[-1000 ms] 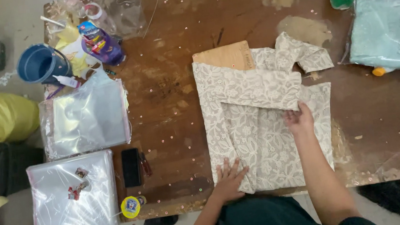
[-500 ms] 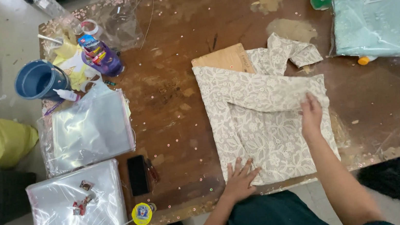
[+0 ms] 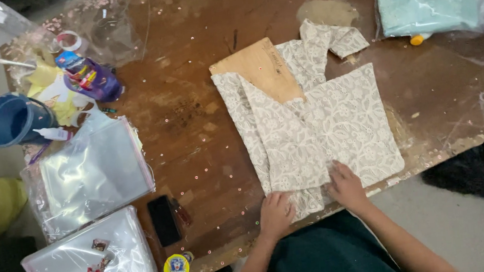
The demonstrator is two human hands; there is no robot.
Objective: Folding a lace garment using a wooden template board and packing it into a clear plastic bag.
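The lace garment [image 3: 319, 134] lies partly folded around a brown board [image 3: 259, 69] at table [image 3: 193, 117] centre, both sleeves still unfolded at 12 o'clock, while the left hand [image 3: 276, 212] and right hand [image 3: 347, 186] press flat, fingers spread, on its 6 o'clock hem.

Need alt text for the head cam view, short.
Both hands, left hand and right hand, press flat on the near edge of a folded white lace garment wrapped around a brown cardboard sheet on a worn brown wooden table; clear plastic bags and a blue cup lie left.

matt lace-patterned cloth [image 3: 319, 134] over a plywood board [image 3: 262, 72], on a worn, rough wooden table [image 3: 186, 112]
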